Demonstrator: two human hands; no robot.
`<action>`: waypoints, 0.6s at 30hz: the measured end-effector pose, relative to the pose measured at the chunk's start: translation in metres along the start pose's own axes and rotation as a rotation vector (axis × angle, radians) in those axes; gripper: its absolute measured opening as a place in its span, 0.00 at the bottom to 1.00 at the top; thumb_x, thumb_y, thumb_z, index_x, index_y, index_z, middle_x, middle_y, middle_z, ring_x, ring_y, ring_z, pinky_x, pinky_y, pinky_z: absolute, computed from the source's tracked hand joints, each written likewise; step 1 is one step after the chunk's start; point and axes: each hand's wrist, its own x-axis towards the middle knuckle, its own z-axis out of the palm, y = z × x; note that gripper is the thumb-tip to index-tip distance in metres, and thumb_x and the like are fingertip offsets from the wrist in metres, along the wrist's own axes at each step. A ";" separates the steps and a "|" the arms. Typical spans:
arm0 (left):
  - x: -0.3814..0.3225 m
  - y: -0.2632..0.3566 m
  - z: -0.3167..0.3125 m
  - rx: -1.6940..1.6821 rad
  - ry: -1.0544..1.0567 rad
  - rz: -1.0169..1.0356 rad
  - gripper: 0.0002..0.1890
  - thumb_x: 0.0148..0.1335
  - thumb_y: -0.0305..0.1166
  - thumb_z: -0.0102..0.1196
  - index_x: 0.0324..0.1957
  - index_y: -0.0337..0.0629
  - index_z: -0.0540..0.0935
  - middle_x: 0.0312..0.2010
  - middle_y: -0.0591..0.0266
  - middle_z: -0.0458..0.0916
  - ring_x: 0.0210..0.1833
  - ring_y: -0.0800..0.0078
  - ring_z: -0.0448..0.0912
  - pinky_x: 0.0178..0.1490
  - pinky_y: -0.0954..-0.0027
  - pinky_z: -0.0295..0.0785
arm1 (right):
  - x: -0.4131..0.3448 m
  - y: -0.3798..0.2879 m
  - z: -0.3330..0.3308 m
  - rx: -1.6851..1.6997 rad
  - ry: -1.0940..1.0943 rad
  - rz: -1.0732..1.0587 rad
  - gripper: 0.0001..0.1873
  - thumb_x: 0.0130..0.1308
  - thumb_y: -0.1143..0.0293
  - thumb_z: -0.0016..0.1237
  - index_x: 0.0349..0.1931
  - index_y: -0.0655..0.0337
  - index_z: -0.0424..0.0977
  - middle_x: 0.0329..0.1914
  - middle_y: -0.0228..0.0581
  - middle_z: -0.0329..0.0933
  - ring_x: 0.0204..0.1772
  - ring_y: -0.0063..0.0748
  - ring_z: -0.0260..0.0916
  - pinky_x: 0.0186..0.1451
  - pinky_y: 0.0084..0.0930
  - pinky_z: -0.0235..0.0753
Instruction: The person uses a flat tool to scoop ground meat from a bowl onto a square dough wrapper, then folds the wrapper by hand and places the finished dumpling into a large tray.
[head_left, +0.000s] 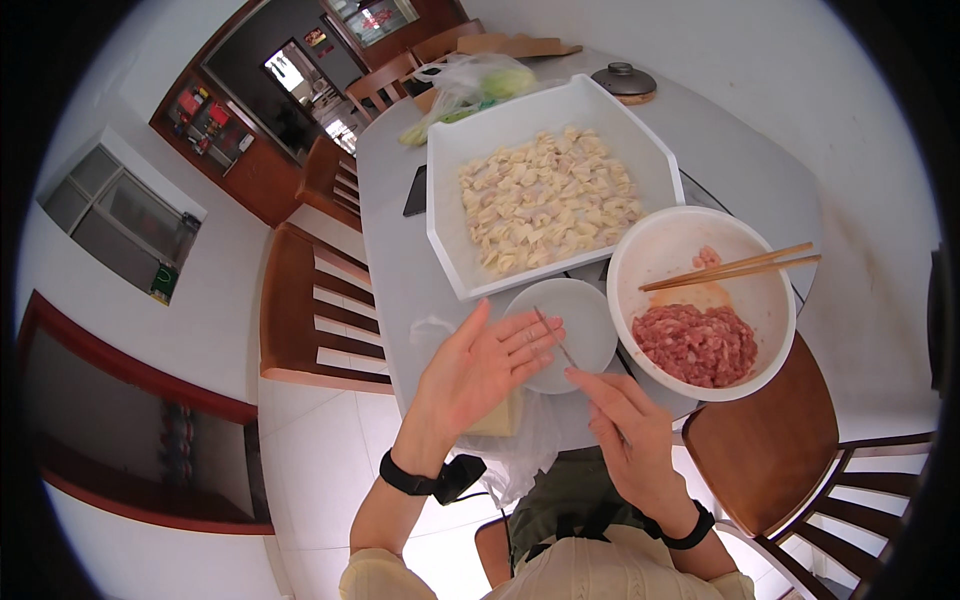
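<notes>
My left hand (480, 367) is palm up with its fingers spread, holding nothing, over the near left side of a white plate (581, 315). In my right hand (634, 427) is a thin utensil (564, 349), whose far end lies across my left fingertips; its exact kind is unclear. Under my left wrist sits a stack of pale dough wrappers (501, 416) on a clear plastic bag (536, 442). To the right, a white bowl (776, 330) contains raw minced meat (697, 345), with wooden chopsticks (727, 271) across it. Beyond the plate, many folded wontons (547, 199) lie in a white tray (442, 225).
The grey table (397, 247) also bears a dark phone-like slab (415, 192), a bag of green vegetables (480, 82) and a dark pot lid (622, 79). Wooden chairs (289, 300) line the left side. Another chair (765, 420) stands at right, beneath the bowl's side.
</notes>
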 end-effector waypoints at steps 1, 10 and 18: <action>-0.002 -0.001 0.003 -0.042 -0.032 0.012 0.36 0.76 0.48 0.27 0.67 0.19 0.49 0.70 0.33 0.50 0.75 0.49 0.50 0.76 0.56 0.50 | -0.001 0.002 0.002 0.001 0.006 0.002 0.23 0.61 0.84 0.47 0.57 0.58 0.72 0.43 0.45 0.75 0.35 0.43 0.75 0.37 0.28 0.75; -0.014 -0.003 0.006 -0.080 -0.012 0.083 0.34 0.76 0.47 0.29 0.67 0.19 0.53 0.69 0.36 0.54 0.74 0.51 0.54 0.75 0.58 0.51 | -0.003 0.005 0.003 -0.085 0.056 0.006 0.22 0.62 0.83 0.47 0.57 0.58 0.72 0.41 0.44 0.74 0.33 0.44 0.74 0.33 0.31 0.74; -0.013 -0.005 0.003 0.082 0.028 0.110 0.35 0.76 0.48 0.27 0.67 0.19 0.52 0.70 0.33 0.51 0.74 0.48 0.52 0.76 0.56 0.50 | 0.006 0.005 0.006 -0.238 0.097 0.050 0.16 0.64 0.80 0.48 0.52 0.61 0.74 0.31 0.42 0.69 0.28 0.42 0.70 0.29 0.33 0.70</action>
